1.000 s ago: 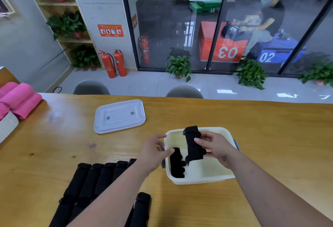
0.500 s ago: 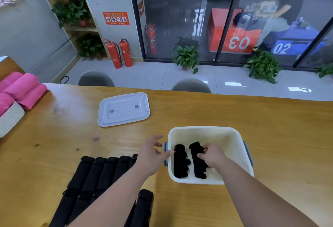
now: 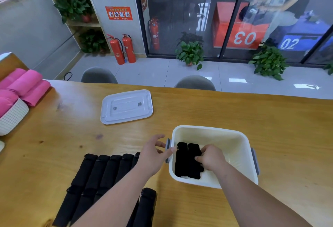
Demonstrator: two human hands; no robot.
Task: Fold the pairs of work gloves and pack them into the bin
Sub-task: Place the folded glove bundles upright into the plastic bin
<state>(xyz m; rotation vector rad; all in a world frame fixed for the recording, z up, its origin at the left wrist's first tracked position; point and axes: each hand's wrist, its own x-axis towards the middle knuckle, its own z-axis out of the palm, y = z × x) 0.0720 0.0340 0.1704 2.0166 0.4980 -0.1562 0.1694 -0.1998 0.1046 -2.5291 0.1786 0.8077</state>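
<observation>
Right hand [image 3: 211,159] is down inside the white bin [image 3: 239,136], its grip curled onto the right folded pair [image 3: 192,154], thumb and fingers bent over the black fabric. That pair lies flat on the bin floor, touching the left folded pair [image 3: 181,161] at its 9 o'clock: 2 side by side near the bin's left wall. Left hand [image 3: 153,156] sits at the bin's 9 o'clock, grip released, fingers spread, a fingertip on the rim by the grey handle [image 3: 168,143]. Unpacked gloves [image 3: 100,172] lie in a row on the desk [image 3: 279,127] at 8 o'clock. The lid [image 3: 126,106] rests at 11 o'clock.
</observation>
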